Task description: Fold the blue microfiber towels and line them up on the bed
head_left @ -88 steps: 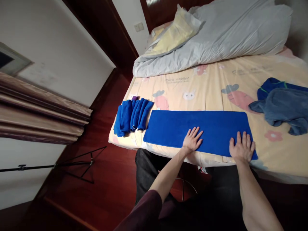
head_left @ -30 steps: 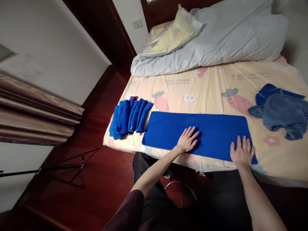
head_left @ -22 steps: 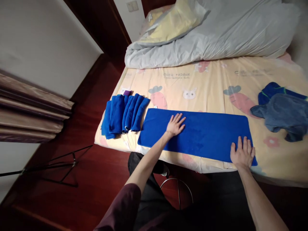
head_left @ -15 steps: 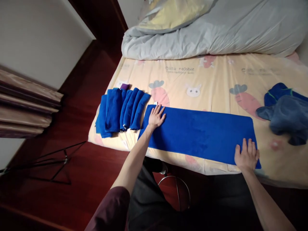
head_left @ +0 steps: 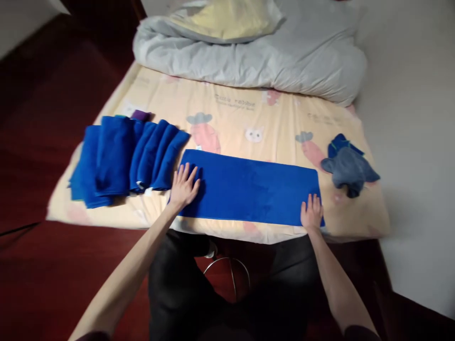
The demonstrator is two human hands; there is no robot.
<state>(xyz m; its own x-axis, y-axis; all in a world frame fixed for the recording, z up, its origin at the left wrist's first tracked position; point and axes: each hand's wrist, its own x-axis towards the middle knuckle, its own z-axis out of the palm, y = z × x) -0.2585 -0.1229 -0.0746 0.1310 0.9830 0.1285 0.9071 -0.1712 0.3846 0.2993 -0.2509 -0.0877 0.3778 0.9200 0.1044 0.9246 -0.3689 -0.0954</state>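
Note:
A blue towel (head_left: 249,187) lies flat on the bed as a long rectangle, its long side running left to right. My left hand (head_left: 185,186) rests on the towel's left end, palm down with fingers spread. On the lower right corner lies my right hand (head_left: 312,213), also palm down with its fingers stretched out. Left of the towel, several rolled or folded blue towels (head_left: 142,154) sit side by side in a row. A bit of purple cloth (head_left: 141,115) shows behind them.
The bed sheet (head_left: 234,121) has carrot and rabbit prints. A crumpled grey-blue cloth (head_left: 350,168) lies at the right. Across the back is a rolled grey quilt (head_left: 213,61) with a yellow pillow (head_left: 231,19). A wall (head_left: 408,156) stands right of the bed.
The view has turned to the right, so the wall there now shows. My left hand has slid toward the towel's lower left end; my right hand stays near its corner.

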